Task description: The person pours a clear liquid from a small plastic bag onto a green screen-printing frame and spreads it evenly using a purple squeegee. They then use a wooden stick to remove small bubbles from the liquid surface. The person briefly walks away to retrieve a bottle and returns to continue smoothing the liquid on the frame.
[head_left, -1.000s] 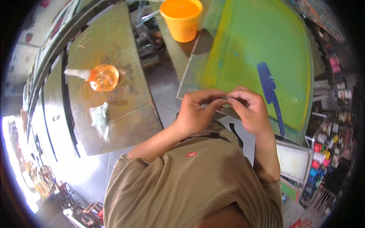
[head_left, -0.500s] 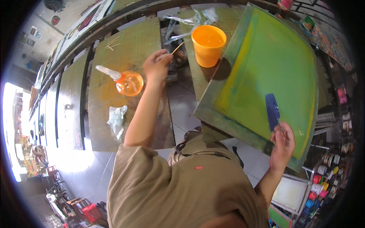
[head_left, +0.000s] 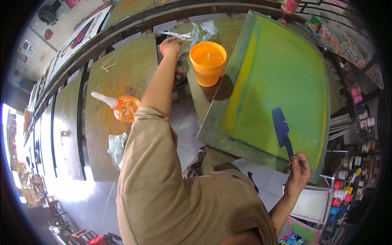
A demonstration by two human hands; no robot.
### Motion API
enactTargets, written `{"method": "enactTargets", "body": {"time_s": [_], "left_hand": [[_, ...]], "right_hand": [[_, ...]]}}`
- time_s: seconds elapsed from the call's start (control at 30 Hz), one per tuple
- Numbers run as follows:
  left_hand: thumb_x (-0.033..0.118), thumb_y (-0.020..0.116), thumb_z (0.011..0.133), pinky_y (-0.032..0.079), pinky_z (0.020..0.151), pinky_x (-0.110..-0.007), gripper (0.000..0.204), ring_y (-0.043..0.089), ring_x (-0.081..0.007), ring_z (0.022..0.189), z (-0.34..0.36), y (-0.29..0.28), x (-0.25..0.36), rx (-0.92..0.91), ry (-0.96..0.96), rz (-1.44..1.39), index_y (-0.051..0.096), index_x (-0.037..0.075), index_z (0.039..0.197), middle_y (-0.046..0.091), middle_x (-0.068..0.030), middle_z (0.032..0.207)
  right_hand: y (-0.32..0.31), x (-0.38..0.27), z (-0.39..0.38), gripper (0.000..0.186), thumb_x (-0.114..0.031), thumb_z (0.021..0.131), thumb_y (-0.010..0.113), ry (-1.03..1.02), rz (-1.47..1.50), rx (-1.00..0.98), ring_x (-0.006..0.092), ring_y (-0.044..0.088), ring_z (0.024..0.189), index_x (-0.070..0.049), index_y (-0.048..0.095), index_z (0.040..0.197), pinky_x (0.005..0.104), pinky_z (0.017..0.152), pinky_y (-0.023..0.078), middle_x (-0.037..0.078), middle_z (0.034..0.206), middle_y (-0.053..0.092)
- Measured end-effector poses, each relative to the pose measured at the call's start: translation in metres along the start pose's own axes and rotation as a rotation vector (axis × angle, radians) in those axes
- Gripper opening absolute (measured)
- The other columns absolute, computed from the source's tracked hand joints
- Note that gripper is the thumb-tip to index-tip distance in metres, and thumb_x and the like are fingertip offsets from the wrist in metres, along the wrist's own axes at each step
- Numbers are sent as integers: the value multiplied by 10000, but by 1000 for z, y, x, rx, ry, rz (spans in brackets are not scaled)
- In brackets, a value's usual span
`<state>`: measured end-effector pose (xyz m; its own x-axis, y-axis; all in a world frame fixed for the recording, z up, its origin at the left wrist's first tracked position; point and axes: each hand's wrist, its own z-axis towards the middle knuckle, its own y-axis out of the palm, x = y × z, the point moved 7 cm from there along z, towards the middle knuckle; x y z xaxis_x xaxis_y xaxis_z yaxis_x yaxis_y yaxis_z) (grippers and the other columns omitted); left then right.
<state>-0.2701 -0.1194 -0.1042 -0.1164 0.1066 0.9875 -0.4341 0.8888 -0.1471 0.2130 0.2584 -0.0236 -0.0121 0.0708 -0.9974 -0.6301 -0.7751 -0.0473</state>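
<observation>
My right hand (head_left: 299,171) grips the thin handle of a dark blue spatula (head_left: 280,127). Its wide blade lies over the green mesh of a large framed printing screen (head_left: 281,77). Stretched far forward, my left hand (head_left: 170,47) is closed beside crumpled clear plastic (head_left: 209,28); what its fingers hold, if anything, is hidden. An orange cup (head_left: 207,71) with liquid in it stands between that hand and the screen. Left of my left arm, a spray bottle (head_left: 127,109) with orange liquid and a white nozzle is partly covered by the sleeve.
Several thin wooden sticks (head_left: 108,64) lie on the left board (head_left: 122,53). Nearer me is a crumpled plastic bag (head_left: 116,149). A gap between the boards shows floor tiles (head_left: 179,118). Colourful paint containers (head_left: 338,194) and a pale framed screen (head_left: 312,204) are at lower right.
My left hand has reached farther forward, toward the plastic; the thin stick it held no longer shows. My right hand keeps the spatula, now a little lower. The view has shifted slightly.
</observation>
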Motion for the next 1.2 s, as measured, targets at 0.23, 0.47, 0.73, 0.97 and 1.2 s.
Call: {"method": "enactTargets", "body": {"time_s": [0.23, 0.47, 0.73, 0.97, 1.2], "left_hand": [[69, 749, 692, 504, 714, -286, 373, 638, -168, 799, -17, -20, 38, -46, 206, 159, 664, 18, 1051, 683, -129, 929], [109, 661, 817, 483, 817, -307, 318, 629, -183, 923, -46, -108, 69, -92, 437, -15, 622, 14, 1118, 662, -86, 1034], [37, 635, 846, 480, 800, -268, 264, 618, -149, 905, -269, -99, 117, -119, 665, 22, 612, -25, 1101, 656, -96, 987], [102, 715, 768, 456, 834, -338, 315, 621, -235, 919, -346, -51, 52, -618, 917, 370, 615, 2, 1049, 651, -135, 1005], [206, 736, 725, 413, 870, -375, 406, 593, -314, 1006, -347, -45, 32, -634, 1059, 588, 605, 16, 1059, 610, -167, 1108]], "right_hand": [[-15, 9, -6, 237, -70, 872, 599, 28, -38, 55, 93, 498, 738, 32, 558, 1081, 213, 632, 402, 46, 894, 560], [-51, 17, -5, 212, -48, 861, 623, 31, -81, 147, 94, 529, 758, 27, 584, 1055, 215, 676, 429, 26, 843, 571], [-26, 12, 18, 199, -3, 820, 648, -213, -152, -95, 80, 525, 726, 4, 608, 1015, 204, 636, 409, 21, 866, 572], [6, 3, 33, 148, -8, 768, 672, -353, -320, -195, 126, 558, 681, 2, 629, 909, 234, 598, 427, 69, 818, 615], [76, -9, 43, 133, -24, 717, 722, -606, -595, -309, 221, 642, 779, 1, 632, 812, 288, 679, 498, 112, 893, 661]]}}
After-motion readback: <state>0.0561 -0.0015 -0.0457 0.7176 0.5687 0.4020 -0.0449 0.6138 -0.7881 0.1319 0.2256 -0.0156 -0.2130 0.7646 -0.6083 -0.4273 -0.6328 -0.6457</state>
